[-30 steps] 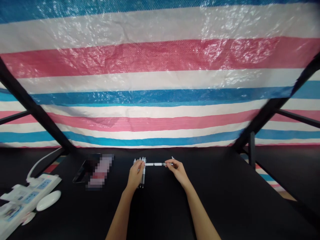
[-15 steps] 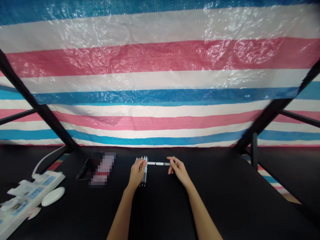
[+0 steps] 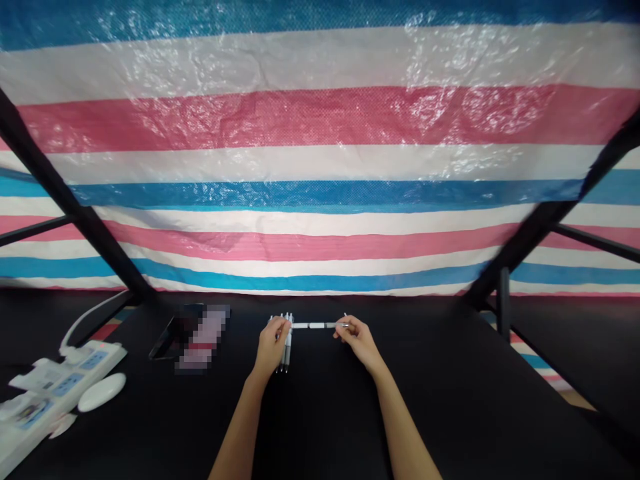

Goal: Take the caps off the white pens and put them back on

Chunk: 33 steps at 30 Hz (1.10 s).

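My left hand (image 3: 273,345) curls over a small bunch of slim white pens (image 3: 287,350), which run away from me and are partly hidden by my fingers. A white pen with a grey section (image 3: 315,325) lies crosswise between my hands, its left end at that bunch. My right hand (image 3: 359,339) pinches the pen's right end between thumb and fingers. Another thin tip sticks up just behind my right fingers.
My hands work on a black table (image 3: 320,413). To the left lie a dark phone or tablet (image 3: 170,337) under a pixelated patch, a white power strip (image 3: 65,380) with a cable, and a white mouse (image 3: 101,392). Black frame bars and a striped tarp (image 3: 320,200) stand behind.
My right hand has closed in on the crosswise pen's right end. The view has shifted slightly, and my left hand stays on the pen bunch.
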Each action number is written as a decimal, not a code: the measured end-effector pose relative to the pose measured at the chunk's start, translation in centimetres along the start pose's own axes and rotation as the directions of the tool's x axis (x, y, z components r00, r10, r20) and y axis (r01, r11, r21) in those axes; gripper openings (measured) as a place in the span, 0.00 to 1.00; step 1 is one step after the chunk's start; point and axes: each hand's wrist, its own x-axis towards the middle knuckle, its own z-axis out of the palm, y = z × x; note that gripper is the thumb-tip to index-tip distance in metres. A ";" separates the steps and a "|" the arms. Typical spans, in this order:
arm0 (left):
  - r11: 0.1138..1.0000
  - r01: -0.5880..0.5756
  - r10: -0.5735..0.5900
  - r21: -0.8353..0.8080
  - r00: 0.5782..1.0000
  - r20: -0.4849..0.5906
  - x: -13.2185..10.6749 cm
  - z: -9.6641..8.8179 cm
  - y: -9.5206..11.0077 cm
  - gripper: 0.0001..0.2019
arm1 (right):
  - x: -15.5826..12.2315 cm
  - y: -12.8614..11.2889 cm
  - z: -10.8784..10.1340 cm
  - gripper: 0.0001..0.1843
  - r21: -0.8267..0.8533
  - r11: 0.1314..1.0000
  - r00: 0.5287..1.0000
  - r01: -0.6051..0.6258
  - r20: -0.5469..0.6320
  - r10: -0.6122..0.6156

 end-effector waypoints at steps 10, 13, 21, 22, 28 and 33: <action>0.998 -0.012 0.011 0.054 1.000 0.016 0.0 0.1 -0.3 0.14 | -0.2 -0.3 -0.3 0.26 -0.166 0.986 1.000 0.009 0.001 -0.009; 0.998 -0.002 0.002 0.060 1.000 0.004 0.0 0.2 -0.3 0.14 | -0.2 -0.3 -0.2 0.22 -0.051 0.999 1.000 -0.001 -0.018 0.000; 0.997 -0.003 0.004 0.073 1.000 -0.008 0.0 0.2 -0.3 0.14 | 0.0 0.1 -0.3 0.18 0.021 1.000 1.000 0.018 -0.011 -0.018; 0.997 0.001 0.000 0.071 1.000 -0.014 0.0 0.2 -0.3 0.14 | 0.0 0.2 -0.3 0.18 0.001 1.000 1.000 0.020 -0.010 -0.020; 0.994 0.107 -0.107 0.002 0.994 0.027 -0.2 0.2 -0.6 0.14 | -0.1 -0.2 -0.3 0.28 -0.225 0.974 1.000 0.027 0.003 -0.027; 0.987 0.117 -0.118 -0.114 0.993 -0.001 0.0 0.3 -0.9 0.12 | -0.1 -0.3 -0.1 0.32 -0.207 0.978 1.000 0.007 -0.004 -0.008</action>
